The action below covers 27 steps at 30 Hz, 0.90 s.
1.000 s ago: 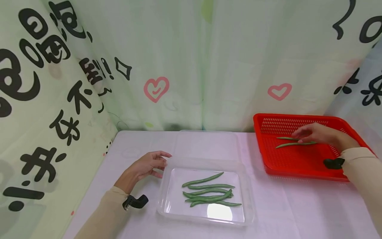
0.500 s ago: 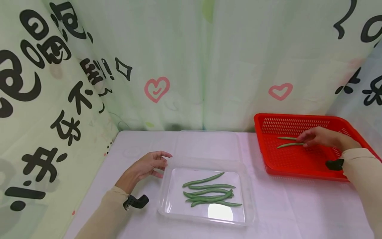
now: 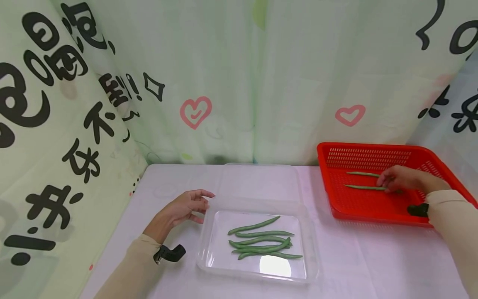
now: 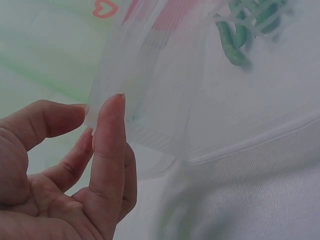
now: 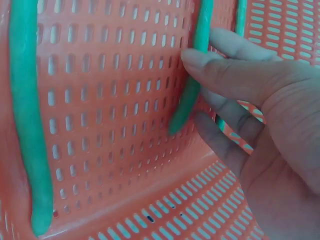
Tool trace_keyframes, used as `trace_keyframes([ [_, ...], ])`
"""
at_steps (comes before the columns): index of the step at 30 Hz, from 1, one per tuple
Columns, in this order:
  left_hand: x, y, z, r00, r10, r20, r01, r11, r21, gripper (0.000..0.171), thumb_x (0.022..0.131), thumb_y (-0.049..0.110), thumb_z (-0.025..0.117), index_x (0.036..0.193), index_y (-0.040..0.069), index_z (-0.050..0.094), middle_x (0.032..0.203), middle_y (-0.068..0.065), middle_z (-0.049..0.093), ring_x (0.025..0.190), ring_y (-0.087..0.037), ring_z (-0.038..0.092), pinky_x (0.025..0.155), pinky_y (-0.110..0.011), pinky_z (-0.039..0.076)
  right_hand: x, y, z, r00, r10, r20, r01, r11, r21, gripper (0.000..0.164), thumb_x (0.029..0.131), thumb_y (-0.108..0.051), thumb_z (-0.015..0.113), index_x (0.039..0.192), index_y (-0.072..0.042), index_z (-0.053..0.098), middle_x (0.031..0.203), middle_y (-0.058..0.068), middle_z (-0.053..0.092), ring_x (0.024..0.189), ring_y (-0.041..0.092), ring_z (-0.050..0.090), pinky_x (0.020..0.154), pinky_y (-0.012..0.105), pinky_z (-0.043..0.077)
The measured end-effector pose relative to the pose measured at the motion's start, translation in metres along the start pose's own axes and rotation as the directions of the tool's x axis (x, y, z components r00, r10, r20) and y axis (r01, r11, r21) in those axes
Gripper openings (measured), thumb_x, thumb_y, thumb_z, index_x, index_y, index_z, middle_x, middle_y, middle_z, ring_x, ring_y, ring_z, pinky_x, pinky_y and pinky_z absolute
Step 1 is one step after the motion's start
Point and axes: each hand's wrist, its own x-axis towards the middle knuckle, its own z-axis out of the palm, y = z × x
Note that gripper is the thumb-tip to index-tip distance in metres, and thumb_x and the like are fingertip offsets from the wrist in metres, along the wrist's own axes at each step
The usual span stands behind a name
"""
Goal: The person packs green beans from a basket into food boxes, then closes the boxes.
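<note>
My left hand [image 3: 188, 206] holds the back left corner of a clear plastic box [image 3: 311, 232]. In the left wrist view, its thumb and fingers pinch the rim. Several green beans [image 3: 254, 225] lie crosswise inside the box, some overlapping. My right hand [image 3: 408, 179] is inside a red perforated basket [image 3: 358, 207]. Its thumb and fingers pinch one green bean [image 5: 203, 25], whose left part sticks out in the head view. Another bean [image 3: 362, 173] lies just behind it in the basket. A further bean [image 5: 30, 125] shows at the left of the right wrist view.
A white cloth covers the table [image 3: 347, 265]. Behind the box lies a flat, transparent sheet or lid [image 3: 261, 178]. Printed curtains [image 3: 231, 83] enclose the back and sides. The basket stands at the back right, apart from the box.
My right hand has shifted slightly right and nearer within the basket, drawing the pinched bean away from the one behind it. The left hand and the box have not moved.
</note>
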Motion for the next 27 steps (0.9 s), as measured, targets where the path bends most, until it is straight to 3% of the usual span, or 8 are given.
trace_keyframes([
  [8,0.0,0.0,0.0,1.0,0.005,0.004,-0.005,1.0,0.006,0.046,0.098,0.004,0.06,0.142,-0.003,0.05,0.097,-0.004,0.054,0.09,-0.022,0.059,0.064,-0.033,0.061,0.002,-0.011,0.002,0.997,-0.074,0.003,0.074,0.997,-0.002,0.026,0.093,-0.003,0.068,0.116,0.009,0.066,0.1,0.011,0.063,0.093,0.02,0.057,0.079,0.025,0.055],
  [15,0.0,0.0,-0.001,1.0,-0.002,0.002,0.002,1.0,-0.001,0.046,0.098,0.003,0.06,0.143,-0.002,0.05,0.097,-0.004,0.054,0.089,-0.021,0.059,0.064,-0.032,0.061,0.002,-0.025,0.003,0.992,-0.113,-0.047,0.11,0.992,-0.064,0.026,0.092,-0.008,0.072,0.115,0.003,0.069,0.099,0.009,0.065,0.093,0.02,0.058,0.077,0.025,0.056],
  [27,0.001,-0.001,-0.001,1.0,0.007,0.015,-0.007,1.0,-0.014,0.047,0.097,0.003,0.061,0.143,-0.003,0.049,0.096,-0.003,0.056,0.09,-0.023,0.059,0.063,-0.032,0.061,-0.011,-0.051,0.003,0.989,-0.116,-0.089,0.116,0.993,0.0,0.032,0.092,-0.007,0.072,0.121,0.005,0.065,0.107,0.016,0.068,0.094,0.026,0.064,0.082,0.03,0.06],
])
